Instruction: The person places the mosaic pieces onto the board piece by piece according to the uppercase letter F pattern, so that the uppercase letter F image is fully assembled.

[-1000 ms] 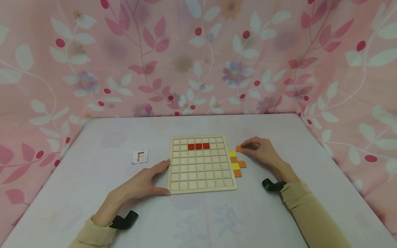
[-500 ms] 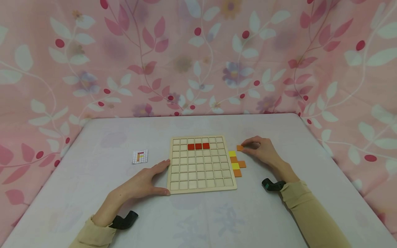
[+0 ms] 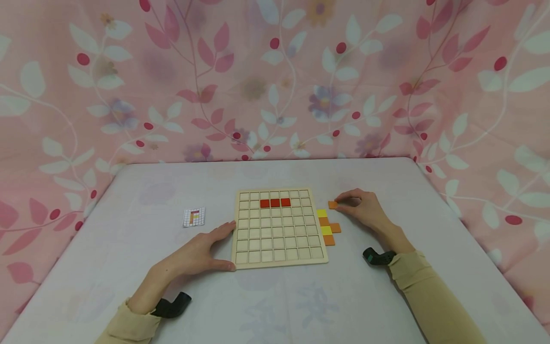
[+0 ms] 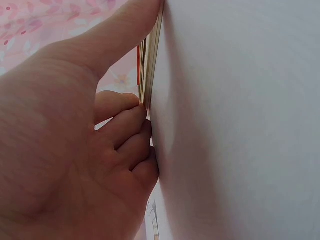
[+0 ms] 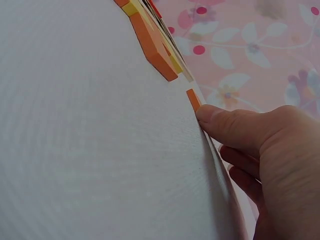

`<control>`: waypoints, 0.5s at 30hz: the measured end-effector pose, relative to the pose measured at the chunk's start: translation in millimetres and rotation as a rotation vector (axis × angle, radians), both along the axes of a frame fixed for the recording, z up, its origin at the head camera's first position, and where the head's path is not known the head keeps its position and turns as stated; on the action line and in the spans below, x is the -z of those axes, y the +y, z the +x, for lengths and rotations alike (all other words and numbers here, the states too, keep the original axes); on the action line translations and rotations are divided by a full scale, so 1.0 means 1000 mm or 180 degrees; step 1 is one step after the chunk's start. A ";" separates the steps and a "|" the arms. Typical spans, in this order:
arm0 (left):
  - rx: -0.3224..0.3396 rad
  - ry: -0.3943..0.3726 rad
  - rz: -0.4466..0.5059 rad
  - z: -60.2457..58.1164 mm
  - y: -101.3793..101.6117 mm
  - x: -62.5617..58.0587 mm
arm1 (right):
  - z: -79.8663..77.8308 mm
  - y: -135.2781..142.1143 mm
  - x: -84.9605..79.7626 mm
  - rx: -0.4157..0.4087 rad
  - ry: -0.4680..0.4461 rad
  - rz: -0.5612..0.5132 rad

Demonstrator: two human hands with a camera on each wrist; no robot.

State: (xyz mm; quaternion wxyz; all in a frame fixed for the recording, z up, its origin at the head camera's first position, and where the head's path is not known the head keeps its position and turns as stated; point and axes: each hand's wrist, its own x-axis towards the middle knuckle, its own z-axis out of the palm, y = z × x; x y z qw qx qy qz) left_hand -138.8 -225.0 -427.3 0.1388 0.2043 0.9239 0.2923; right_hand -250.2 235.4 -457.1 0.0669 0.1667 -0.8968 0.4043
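Note:
A pale wooden grid board (image 3: 279,239) lies on the table, with three red square tiles (image 3: 275,203) in a row in its second row from the back. My left hand (image 3: 193,253) touches the board's left edge, its thumb at the near corner and its fingertips farther up; the left wrist view shows this hand (image 4: 65,115) from the palm side. Between thumb and finger, my right hand (image 3: 365,210) pinches an orange tile (image 3: 333,205) just off the board's right side. Part of that orange tile (image 5: 192,99) shows past the thumb in the right wrist view.
Several yellow and orange tiles (image 3: 326,230) lie against the board's right edge; one orange tile (image 3: 335,228) sits outermost. A small card (image 3: 194,217) with a coloured grid pattern lies left of the board. A pink floral cloth (image 3: 275,95) hangs behind the table (image 3: 275,310).
My right hand has shifted slightly, with the orange tile a touch farther back and to the right than a second ago. The left hand and the board have stayed put.

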 end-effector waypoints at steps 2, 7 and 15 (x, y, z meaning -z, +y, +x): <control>-0.0002 -0.0003 0.0002 0.000 0.000 0.000 | 0.000 0.000 0.000 0.0003 -0.0005 -0.0001; -0.0015 -0.0033 0.0005 0.001 0.001 -0.001 | 0.001 -0.001 0.000 0.0036 -0.0035 -0.0029; -0.0006 -0.0025 0.0024 0.001 0.001 -0.001 | 0.001 -0.002 -0.002 0.0166 -0.0146 -0.0178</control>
